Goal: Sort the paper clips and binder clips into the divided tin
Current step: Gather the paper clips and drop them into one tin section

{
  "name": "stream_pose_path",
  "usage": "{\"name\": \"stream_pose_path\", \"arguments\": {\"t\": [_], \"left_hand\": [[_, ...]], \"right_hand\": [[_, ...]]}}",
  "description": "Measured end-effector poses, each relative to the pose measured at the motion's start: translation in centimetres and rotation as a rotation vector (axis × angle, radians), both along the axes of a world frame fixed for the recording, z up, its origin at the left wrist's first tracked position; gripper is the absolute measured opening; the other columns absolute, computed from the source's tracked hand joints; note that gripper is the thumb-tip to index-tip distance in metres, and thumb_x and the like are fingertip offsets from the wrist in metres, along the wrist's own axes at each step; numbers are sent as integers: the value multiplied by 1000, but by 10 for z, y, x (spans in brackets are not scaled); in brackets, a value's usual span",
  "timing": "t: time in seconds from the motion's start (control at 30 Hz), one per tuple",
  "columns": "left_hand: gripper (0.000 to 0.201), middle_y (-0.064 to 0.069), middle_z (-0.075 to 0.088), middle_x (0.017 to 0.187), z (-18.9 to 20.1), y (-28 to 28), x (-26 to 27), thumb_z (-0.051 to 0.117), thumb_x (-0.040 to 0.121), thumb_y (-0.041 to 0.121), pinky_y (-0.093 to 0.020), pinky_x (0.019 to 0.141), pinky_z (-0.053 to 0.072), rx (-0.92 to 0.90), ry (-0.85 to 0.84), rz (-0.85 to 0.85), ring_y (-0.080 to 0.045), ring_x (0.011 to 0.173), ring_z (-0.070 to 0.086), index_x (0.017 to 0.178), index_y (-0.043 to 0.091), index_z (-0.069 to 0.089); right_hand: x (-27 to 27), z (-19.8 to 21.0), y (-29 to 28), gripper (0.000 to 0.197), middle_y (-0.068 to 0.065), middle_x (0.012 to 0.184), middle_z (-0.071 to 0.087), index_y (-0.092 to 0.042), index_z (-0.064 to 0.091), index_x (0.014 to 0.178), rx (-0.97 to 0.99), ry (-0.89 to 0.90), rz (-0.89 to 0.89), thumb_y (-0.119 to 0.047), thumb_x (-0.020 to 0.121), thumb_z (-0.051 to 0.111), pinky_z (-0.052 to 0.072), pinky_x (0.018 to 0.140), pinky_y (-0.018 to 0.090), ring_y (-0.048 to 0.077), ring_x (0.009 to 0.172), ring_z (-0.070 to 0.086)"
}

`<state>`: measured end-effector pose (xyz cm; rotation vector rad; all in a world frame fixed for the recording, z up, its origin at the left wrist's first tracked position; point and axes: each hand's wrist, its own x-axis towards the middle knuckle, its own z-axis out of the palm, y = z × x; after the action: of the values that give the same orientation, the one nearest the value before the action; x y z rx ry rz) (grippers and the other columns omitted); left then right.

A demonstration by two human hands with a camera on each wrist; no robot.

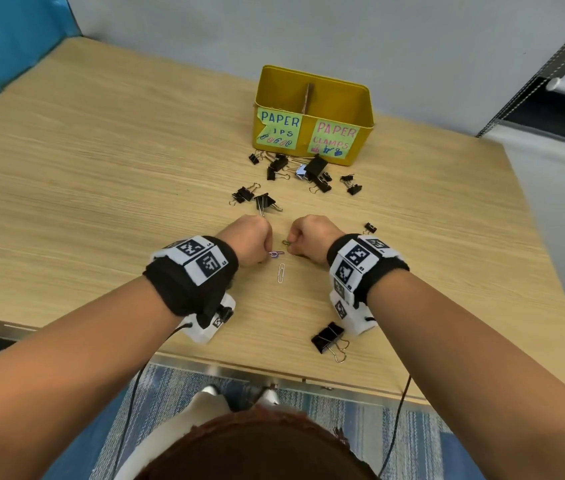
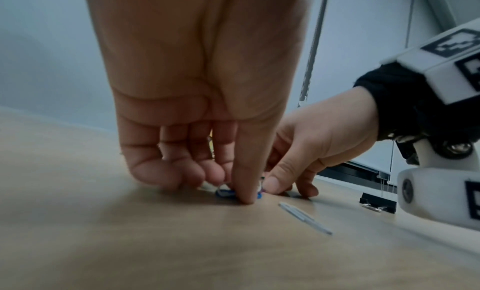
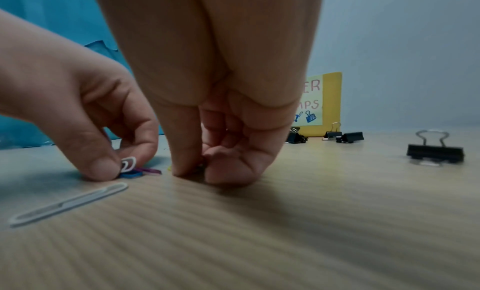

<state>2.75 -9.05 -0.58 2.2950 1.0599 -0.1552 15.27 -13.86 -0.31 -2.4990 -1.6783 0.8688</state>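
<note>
Both hands pinch paper clips on the counter (image 1: 101, 174).
Left hand (image 1: 250, 239) pinches blue clips (image 3: 131, 174) — right hand (image 1: 312, 237) a green clip (image 1: 286, 242); white clip (image 1: 281, 273) lies just behind them, blue seen only from the wrists.

the right hand (image 3: 221, 151) fills the middle, its fingers curled down so that thumb and fingertips press together on the wooden counter (image 3: 285, 233), with a hint of a greenish paper clip in the grip. to its left, the left hand (image 3: 78, 120) pinches a small bunch of paper clips (image 3: 132, 169), white, blue and purple, low on the counter. a white paper clip (image 3: 70, 204) lies flat just beside that hand. a black binder clip (image 3: 435, 153) sits off to the right. farther back, several binder clips (image 3: 337, 136) lie in front of the yellow tin (image 3: 332, 101) with its paper label.
</note>
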Motion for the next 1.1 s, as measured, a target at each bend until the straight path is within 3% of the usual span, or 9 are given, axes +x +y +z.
{"name": "stream_pose_path", "arguments": {"t": [0.13, 0.27, 0.37, 0.47, 0.6, 0.8, 0.97, 1.03, 1.1], "left_hand": [[14, -9, 57, 111, -2, -2, -1, 58, 87, 12, -28, 88, 42, 20, 47, -60, -23, 105, 53, 99, 10, 63], [10, -11, 59, 109, -3, -6, -1, 54, 86, 7, -28, 81, 42, 48, 50, -116, -23, 96, 55, 94, 10, 59], [11, -8, 60, 102, -2, -3, -4, 57, 84, 4, -26, 78, 43, 29, 25, -103, -21, 92, 56, 90, 11, 62], [14, 5, 55, 78, 2, 7, -10, 67, 78, 4, -23, 71, 39, -41, 16, -38, -15, 82, 53, 76, 17, 60], [18, 10, 50, 64, 4, 13, -14, 71, 73, 3, -23, 66, 38, -42, -5, 1, -14, 75, 53, 69, 18, 60], [19, 9, 48, 65, 3, 21, -19, 70, 74, 5, -19, 57, 36, -47, -28, 58, -13, 72, 49, 68, 19, 59], [15, 9, 48, 64, 4, 29, -23, 70, 74, 4, -21, 62, 37, -48, -56, 91, -9, 65, 46, 72, 16, 61], [14, 8, 47, 64, 5, 32, -23, 68, 75, 3, -19, 56, 35, -32, -54, 89, -9, 64, 45, 74, 15, 62], [15, 8, 47, 64, 6, 35, -21, 66, 75, 2, -18, 53, 34, -22, -53, 88, -9, 64, 46, 73, 16, 62]], "right_hand": [[-3, 4, -1, 21, 9, 116, 63, -7, 63, 107, -22, -77, 157, -13, 89, 56, 43, 89, 26, 23, 111, 56], [2, 5, -4, 15, -2, 84, 60, -10, 66, 97, 28, -59, 206, -11, 82, 62, 45, 75, 24, 17, 86, 56], [10, 19, -10, 19, -11, 71, 55, -16, 66, 97, 29, 135, 161, -10, 79, 69, 46, 68, 17, 5, 68, 53], [10, 26, -16, 26, -10, 73, 61, -20, 69, 102, -54, 224, 231, -11, 78, 72, 48, 75, 16, 2, 68, 56], [-5, 11, -16, 31, -10, 73, 58, -17, 70, 107, -58, 121, 329, -8, 78, 71, 44, 71, 13, 7, 74, 57], [-8, 6, -9, 18, -8, 71, 49, -9, 66, 101, -127, 13, 418, -16, 84, 65, 36, 58, 17, 13, 80, 48], [-12, 0, -7, 10, 1, 96, 48, -14, 56, 98, -185, -107, 549, -19, 89, 57, 44, 83, 31, 16, 89, 45], [-11, 2, -5, 6, 1, 95, 47, -17, 50, 90, -187, -125, 596, -18, 90, 56, 40, 76, 28, 16, 88, 44], [-8, 6, -2, 3, -1, 88, 48, -14, 55, 92, -175, -104, 584, -15, 89, 55, 37, 65, 22, 16, 85, 44]]}}
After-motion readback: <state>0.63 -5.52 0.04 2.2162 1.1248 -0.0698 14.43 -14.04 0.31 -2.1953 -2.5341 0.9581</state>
